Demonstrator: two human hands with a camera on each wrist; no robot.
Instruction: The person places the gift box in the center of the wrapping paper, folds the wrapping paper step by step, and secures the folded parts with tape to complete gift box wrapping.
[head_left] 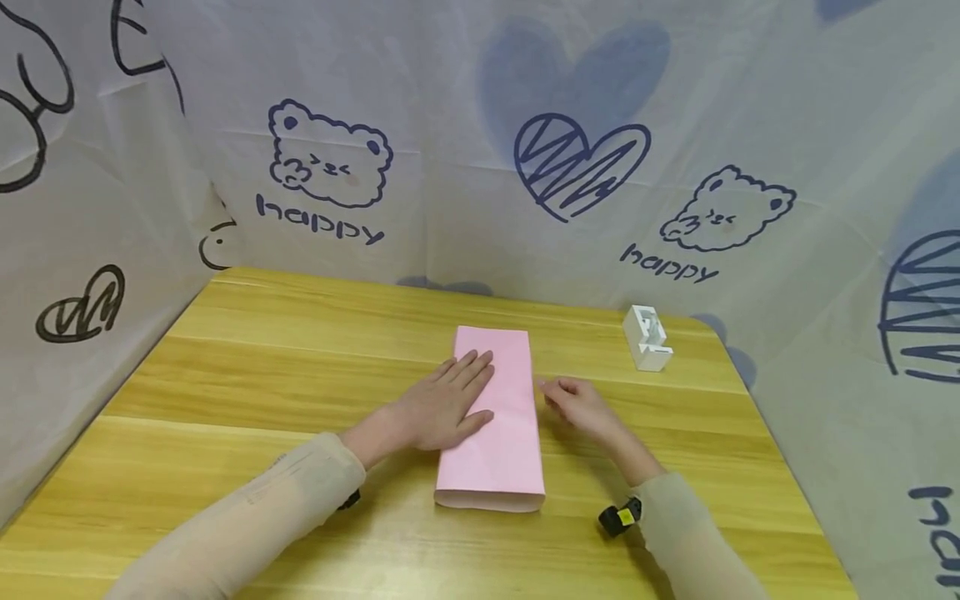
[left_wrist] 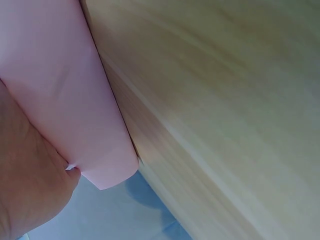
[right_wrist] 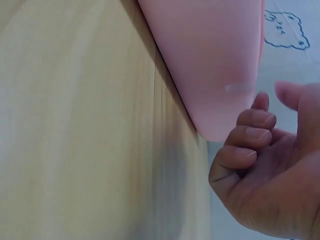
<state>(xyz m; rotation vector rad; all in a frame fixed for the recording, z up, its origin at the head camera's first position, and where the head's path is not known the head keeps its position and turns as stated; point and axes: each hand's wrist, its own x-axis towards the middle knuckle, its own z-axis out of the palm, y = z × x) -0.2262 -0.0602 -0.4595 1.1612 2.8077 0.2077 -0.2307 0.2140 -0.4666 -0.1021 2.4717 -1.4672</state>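
Fingers of our left hand [head_left: 442, 407] lie straight on the pink paper tube [head_left: 502, 458], thumb spread apart; on our right hand [head_left: 583, 408] they curl loosely, just beside the tube. We see it lying on the wooden table [head_left: 300, 358].

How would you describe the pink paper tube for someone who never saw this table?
Begin at the yellow wood-grain table; near its middle lies a person's left hand. That hand rests on the paper tube, long, flattened and open at the end nearest the person. Its pink colour sets it apart from the small white tape dispenser at the far right.
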